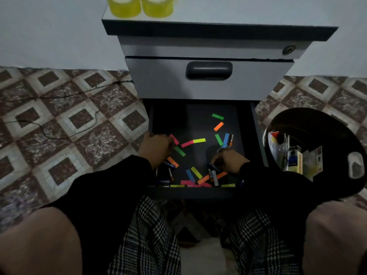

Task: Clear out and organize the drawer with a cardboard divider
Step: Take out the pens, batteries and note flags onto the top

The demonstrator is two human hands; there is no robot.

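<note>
Right hand (228,160) over drawer (198,192) front, fingers curled, seemingly pinching blue strip (214,166); left hand (155,148) fingers clamped on pink strip (174,139).

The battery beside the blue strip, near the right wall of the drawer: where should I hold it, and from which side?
Pinch the battery across its round middle, coming straight down from above. It lies flat and nearly lengthwise, touching the blue strip on its left, so set the fingers carefully there. The right hand is closest, just in front of it.

Open drawer (155,116) (strips, batteries inside)
</note>
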